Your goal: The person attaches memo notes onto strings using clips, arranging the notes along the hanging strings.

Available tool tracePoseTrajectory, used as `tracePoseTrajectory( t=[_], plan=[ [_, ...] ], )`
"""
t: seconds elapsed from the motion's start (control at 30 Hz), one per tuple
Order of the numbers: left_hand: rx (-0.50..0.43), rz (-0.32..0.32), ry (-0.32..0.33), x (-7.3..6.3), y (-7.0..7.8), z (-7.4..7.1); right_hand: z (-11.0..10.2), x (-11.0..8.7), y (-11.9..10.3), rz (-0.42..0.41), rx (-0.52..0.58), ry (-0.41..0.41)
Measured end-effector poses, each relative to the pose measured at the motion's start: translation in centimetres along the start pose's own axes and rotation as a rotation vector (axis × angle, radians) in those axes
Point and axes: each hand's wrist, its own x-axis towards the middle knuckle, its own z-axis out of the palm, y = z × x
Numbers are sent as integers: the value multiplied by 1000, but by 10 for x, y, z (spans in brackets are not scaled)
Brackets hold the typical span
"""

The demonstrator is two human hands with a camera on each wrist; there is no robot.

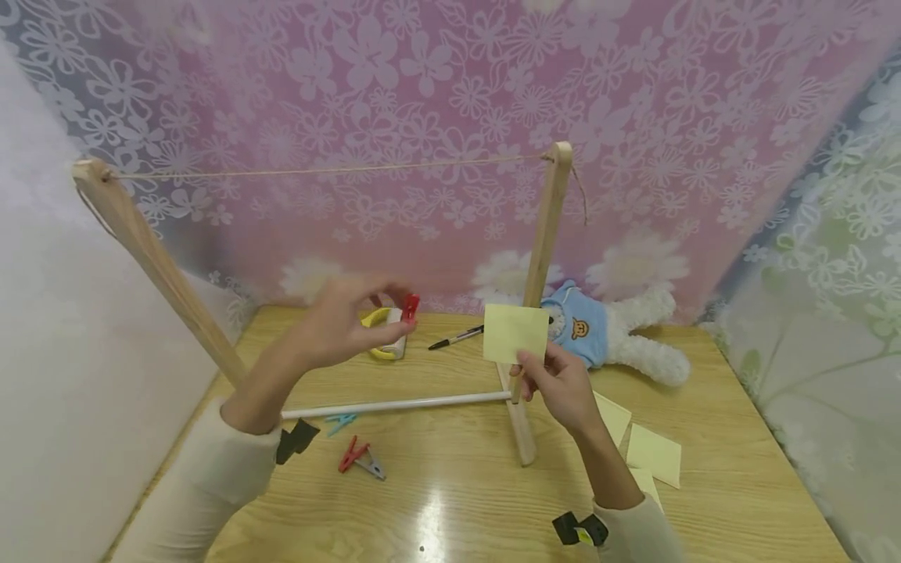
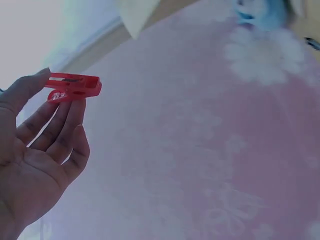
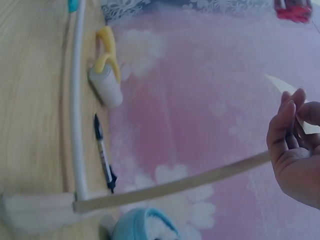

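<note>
Between thumb and fingertips my left hand pinches a red clothespin; the left wrist view shows the red clothespin lying sideways in the grip. My right hand holds a yellow sticky note by its lower edge, upright in front of the right wooden post. A thin string runs above both hands between that post and the left wooden post. In the right wrist view the right hand pinches the note, which is mostly hidden there.
A white rod joins the posts low down. Near it lie blue, red and grey clothespins. Behind are a pen and a yellow-and-white roller-like object. A plush toy and more sticky notes lie right.
</note>
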Motion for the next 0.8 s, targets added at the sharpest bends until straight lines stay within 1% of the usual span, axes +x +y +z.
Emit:
tracePoseTrajectory(
  t=[0.07,0.13,0.2,0.27,0.33,0.4,0.5,0.6,0.67,0.8],
  plan=[
    [-17,77,73,14,11,-6,6,6,-6,-1,20,9],
    [-31,132,137,26,21,-11,11,13,-12,-4,49,20],
    [-50,165,188,38,32,-17,16,19,-19,-22,80,34],
    [-63,175,227,49,41,-21,21,27,-24,-41,123,54],
    [-70,169,255,59,50,-25,26,33,-29,-49,174,88],
    [-80,146,275,69,58,-29,31,40,-34,-47,246,126],
    [-92,113,290,83,70,-35,41,50,-45,-37,344,166],
    [-103,81,319,98,79,-41,53,62,-55,-55,423,170],
    [-101,65,339,107,84,-45,60,70,-61,-77,454,169],
    [-136,34,365,120,87,-50,68,81,-67,-107,516,178]
  ],
)
